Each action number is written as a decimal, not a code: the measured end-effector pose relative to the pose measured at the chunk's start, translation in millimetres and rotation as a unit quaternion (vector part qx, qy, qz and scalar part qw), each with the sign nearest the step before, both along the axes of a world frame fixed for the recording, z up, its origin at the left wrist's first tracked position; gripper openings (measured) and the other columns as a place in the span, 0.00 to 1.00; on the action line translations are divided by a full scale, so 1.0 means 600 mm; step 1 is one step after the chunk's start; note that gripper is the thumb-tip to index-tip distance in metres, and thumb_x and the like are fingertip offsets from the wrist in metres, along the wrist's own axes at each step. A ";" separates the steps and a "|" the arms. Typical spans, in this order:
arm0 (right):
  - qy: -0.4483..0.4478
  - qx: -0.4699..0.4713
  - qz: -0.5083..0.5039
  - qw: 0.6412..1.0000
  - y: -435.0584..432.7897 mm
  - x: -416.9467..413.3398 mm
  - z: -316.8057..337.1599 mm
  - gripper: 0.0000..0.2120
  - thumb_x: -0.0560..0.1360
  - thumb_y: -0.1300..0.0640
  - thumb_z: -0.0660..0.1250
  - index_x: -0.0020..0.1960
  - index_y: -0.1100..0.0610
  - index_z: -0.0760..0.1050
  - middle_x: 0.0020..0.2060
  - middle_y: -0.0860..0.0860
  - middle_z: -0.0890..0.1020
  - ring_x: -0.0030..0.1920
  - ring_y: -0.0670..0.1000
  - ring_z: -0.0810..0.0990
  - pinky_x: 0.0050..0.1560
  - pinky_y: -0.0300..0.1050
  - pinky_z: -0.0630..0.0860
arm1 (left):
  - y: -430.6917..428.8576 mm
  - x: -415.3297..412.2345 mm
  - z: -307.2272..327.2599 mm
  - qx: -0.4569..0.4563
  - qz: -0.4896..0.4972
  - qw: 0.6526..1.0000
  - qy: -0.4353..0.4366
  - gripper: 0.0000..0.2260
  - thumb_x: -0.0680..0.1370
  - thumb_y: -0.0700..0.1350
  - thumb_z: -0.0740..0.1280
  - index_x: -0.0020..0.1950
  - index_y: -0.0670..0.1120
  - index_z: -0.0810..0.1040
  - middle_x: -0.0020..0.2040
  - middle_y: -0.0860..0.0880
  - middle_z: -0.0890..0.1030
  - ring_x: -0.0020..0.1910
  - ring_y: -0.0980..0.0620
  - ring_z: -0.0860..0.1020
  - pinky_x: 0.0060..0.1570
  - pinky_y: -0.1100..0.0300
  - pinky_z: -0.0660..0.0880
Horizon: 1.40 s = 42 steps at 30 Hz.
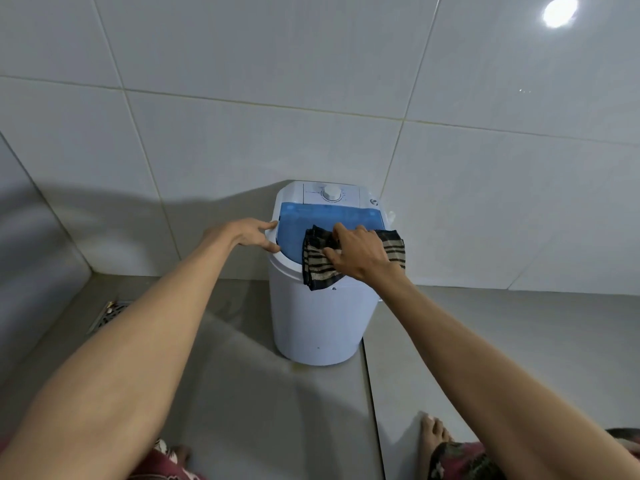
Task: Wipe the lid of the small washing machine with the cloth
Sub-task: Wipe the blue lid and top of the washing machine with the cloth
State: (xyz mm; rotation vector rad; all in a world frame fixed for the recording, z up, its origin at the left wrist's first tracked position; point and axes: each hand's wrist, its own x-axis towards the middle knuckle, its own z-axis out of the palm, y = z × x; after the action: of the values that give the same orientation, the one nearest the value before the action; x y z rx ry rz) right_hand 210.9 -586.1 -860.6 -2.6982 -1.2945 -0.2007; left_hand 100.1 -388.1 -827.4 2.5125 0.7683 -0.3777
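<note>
Right hand [360, 254] presses cloth [317, 268], long axis left-right, on lid [311, 216]

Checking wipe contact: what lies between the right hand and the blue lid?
The striped cloth, under the right hand and on the blue lid, as the head view shows.
</note>
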 end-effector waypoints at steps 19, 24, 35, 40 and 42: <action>0.044 0.027 -0.050 0.997 -0.022 -0.009 -0.049 0.31 0.78 0.34 0.51 0.74 0.51 0.61 0.69 0.57 0.67 0.72 0.60 0.63 0.73 0.57 0.59 | 0.000 0.003 -0.002 -0.047 0.025 0.999 0.001 0.35 0.76 0.51 0.69 0.79 0.57 0.53 0.79 0.47 0.55 0.77 0.44 0.57 0.71 0.49 0.59; 0.096 -0.043 -0.110 0.988 0.024 -0.047 -0.053 0.37 0.78 0.31 0.43 0.80 0.49 0.43 0.79 0.62 0.44 0.78 0.65 0.40 0.74 0.67 0.39 | 0.001 0.000 -0.006 -0.059 0.034 0.998 -0.004 0.36 0.76 0.52 0.70 0.78 0.58 0.54 0.79 0.47 0.55 0.77 0.44 0.57 0.70 0.47 0.61; 0.009 -0.087 -0.032 0.996 0.030 -0.070 -0.064 0.41 0.72 0.24 0.46 0.79 0.40 0.40 0.80 0.57 0.43 0.77 0.66 0.40 0.68 0.79 0.40 | -0.006 0.001 0.000 -0.030 0.031 0.999 0.005 0.33 0.78 0.49 0.68 0.78 0.57 0.54 0.79 0.46 0.58 0.76 0.44 0.60 0.68 0.50 0.63; 0.104 -0.021 -0.095 0.990 -0.035 -0.034 -0.066 0.42 0.68 0.21 0.45 0.78 0.36 0.40 0.79 0.55 0.38 0.76 0.66 0.33 0.67 0.77 0.36 | -0.006 0.004 0.002 -0.052 0.032 0.998 -0.006 0.35 0.77 0.49 0.69 0.79 0.55 0.54 0.79 0.47 0.56 0.77 0.44 0.57 0.71 0.49 0.59; 0.163 0.026 -0.148 0.975 -0.045 -0.019 -0.064 0.41 0.71 0.23 0.47 0.78 0.38 0.41 0.78 0.57 0.36 0.76 0.66 0.32 0.69 0.76 0.40 | -0.002 0.004 0.000 -0.044 0.027 0.999 -0.006 0.35 0.77 0.49 0.69 0.79 0.55 0.54 0.79 0.48 0.56 0.77 0.45 0.58 0.70 0.50 0.60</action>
State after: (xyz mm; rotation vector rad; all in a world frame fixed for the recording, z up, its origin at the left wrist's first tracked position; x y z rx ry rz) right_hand 199.6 -613.3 -899.2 -2.7184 -0.7847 0.1693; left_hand 102.6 -389.3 -827.6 2.4056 0.7959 -0.3702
